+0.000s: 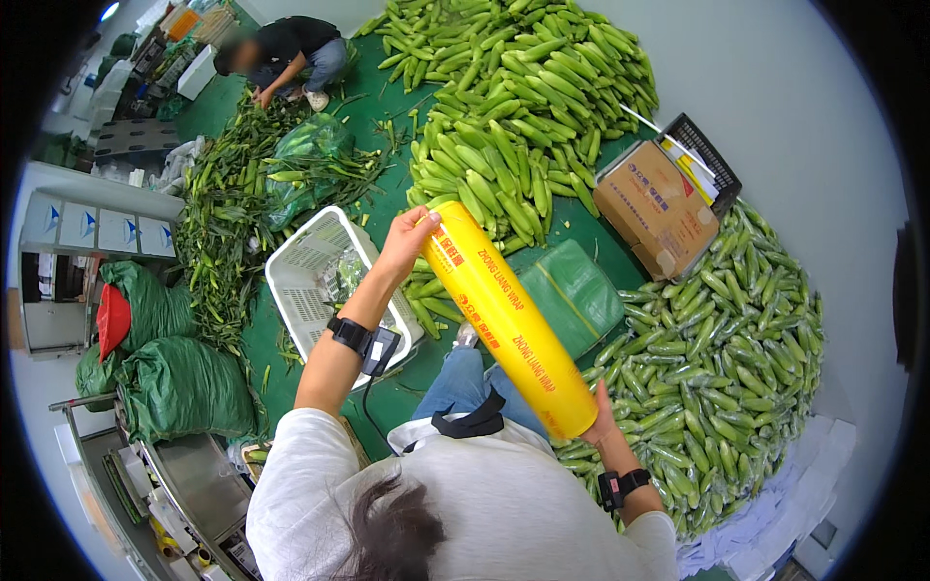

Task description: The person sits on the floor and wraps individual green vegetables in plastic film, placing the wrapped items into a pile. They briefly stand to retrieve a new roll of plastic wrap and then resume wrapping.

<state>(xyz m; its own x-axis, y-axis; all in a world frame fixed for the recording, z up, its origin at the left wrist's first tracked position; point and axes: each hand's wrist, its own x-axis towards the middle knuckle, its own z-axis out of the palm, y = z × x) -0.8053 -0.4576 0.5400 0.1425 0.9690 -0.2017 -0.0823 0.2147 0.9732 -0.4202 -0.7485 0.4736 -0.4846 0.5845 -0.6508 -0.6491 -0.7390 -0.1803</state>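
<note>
A large roll of cling wrap [512,319] in bright yellow printed packaging slants across my front, held up off the floor. At its upper left end, my left hand [408,236] grips it with the thumb over the edge. My right hand [602,419] holds the lower right end, its fingers partly hidden by the roll. Below and behind the roll lies a squarish bundle in green woven plastic [572,294]. Unwrapped ears of corn in green husks [508,123] are heaped beyond it. To the right is a broad pile of film-wrapped corn [716,363].
A white plastic crate [294,287] with bits inside stands left of me. A cardboard box [654,210] leans by a black crate [701,156]. Husk waste [218,247] covers the left floor, near full green sacks [185,388]. A co-worker [305,54] crouches at the far left.
</note>
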